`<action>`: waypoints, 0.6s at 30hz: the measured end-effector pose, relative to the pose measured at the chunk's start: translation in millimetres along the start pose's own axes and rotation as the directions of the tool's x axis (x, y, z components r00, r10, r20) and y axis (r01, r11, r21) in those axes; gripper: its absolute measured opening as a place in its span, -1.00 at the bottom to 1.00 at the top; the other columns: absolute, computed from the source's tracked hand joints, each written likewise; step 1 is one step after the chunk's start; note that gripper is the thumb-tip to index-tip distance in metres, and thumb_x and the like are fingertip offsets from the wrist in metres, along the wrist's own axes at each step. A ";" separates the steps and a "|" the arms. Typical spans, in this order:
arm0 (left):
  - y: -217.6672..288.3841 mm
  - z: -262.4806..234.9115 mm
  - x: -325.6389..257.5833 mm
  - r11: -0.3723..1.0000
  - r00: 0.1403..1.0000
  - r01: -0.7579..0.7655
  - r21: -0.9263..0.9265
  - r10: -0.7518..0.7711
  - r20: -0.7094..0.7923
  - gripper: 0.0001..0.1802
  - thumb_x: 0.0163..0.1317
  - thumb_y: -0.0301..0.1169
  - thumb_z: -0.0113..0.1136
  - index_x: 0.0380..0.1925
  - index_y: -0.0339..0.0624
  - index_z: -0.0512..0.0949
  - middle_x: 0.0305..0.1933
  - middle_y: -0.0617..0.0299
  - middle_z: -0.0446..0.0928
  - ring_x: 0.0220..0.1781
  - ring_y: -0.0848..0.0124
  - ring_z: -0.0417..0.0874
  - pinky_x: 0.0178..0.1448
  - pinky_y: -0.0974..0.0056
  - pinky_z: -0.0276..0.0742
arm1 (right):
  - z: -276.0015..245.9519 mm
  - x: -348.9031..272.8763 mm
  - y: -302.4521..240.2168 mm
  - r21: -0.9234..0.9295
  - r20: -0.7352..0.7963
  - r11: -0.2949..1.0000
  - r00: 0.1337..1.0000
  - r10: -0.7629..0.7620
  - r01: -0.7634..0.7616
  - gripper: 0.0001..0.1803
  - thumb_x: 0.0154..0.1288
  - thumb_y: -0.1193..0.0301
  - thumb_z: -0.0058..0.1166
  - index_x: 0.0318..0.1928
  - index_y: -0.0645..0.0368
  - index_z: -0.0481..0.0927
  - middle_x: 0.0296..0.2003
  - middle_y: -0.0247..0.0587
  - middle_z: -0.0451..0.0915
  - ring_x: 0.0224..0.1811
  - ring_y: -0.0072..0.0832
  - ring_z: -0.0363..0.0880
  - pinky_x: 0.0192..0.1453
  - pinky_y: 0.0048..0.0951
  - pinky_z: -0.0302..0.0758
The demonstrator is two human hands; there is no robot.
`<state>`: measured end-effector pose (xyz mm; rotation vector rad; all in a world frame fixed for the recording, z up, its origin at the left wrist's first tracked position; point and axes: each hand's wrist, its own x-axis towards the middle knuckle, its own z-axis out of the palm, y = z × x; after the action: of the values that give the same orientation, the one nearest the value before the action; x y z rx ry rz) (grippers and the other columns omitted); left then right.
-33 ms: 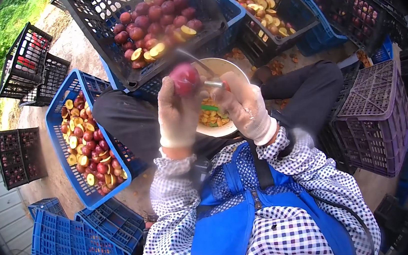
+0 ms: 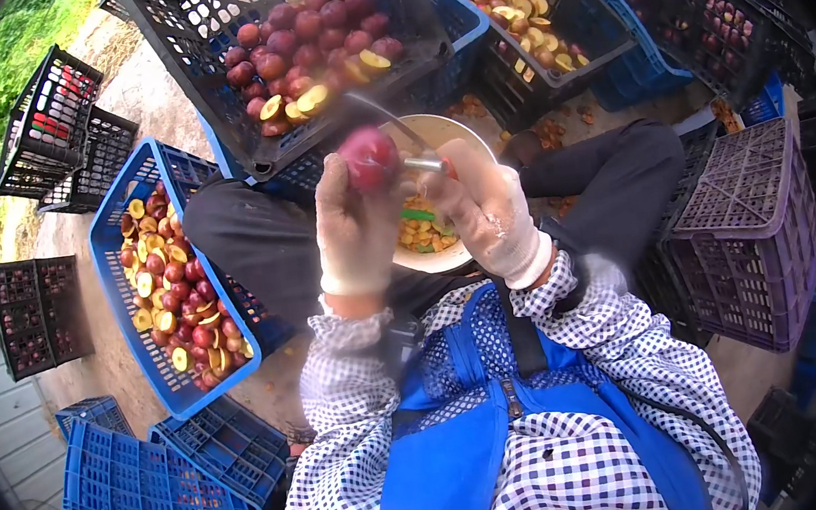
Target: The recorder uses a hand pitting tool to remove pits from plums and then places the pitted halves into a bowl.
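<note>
Left hand [image 2: 356, 223] grasps a plum [image 2: 370, 157], right hand [image 2: 485, 208] clenches a corer [image 2: 425, 163]; a slip could gash the glove.

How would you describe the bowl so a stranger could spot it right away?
Start at the black crate of red fruit ahead of the person. Just below it, behind the gloved left hand and right hand, sits the bowl. It is the only round, pale container among the square plastic crates.
</note>
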<state>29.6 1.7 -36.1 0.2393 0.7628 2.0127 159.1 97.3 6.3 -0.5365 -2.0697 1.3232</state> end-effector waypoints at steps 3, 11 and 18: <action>-6.8 6.0 -6.9 0.997 0.997 -0.075 -0.027 0.076 0.028 -0.56 0.57 -0.18 -0.15 0.10 -0.35 0.48 0.05 0.06 0.57 0.10 0.31 0.57 0.23 0.22 0.49 | 7.7 9.3 0.1 -0.102 -0.025 0.989 0.993 -0.114 0.111 -0.66 0.43 0.16 0.15 -0.34 0.18 0.49 -0.53 -0.04 0.57 -0.46 -0.05 0.60 -0.40 -0.18 0.46; -22.1 0.0 -12.9 0.223 0.868 -0.305 0.926 0.464 0.174 -0.59 0.60 -0.29 -0.25 0.07 -0.35 0.51 0.04 0.09 0.57 0.10 0.36 0.55 0.28 0.28 0.42 | 22.3 -4.4 16.6 -0.370 0.010 0.921 0.992 -0.126 0.121 -0.64 0.40 0.09 0.15 -0.30 0.14 0.49 -0.50 -0.01 0.60 -0.44 -0.01 0.63 -0.40 -0.14 0.52; -24.0 -2.8 -14.7 0.722 0.928 -0.231 0.652 0.364 -0.074 -0.66 0.54 -0.32 -0.20 0.03 -0.31 0.50 -0.02 0.16 0.54 -0.02 0.43 0.53 0.13 0.35 0.45 | 33.8 -9.4 54.7 -0.317 0.100 0.948 0.994 0.036 -0.002 -0.66 0.40 0.13 0.16 -0.27 0.17 0.50 -0.49 -0.03 0.61 -0.43 -0.04 0.64 -0.35 -0.17 0.55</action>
<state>53.3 -2.9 -50.9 0.5933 1.6272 2.0237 143.3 91.9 -56.4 -0.6365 -2.3883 1.0521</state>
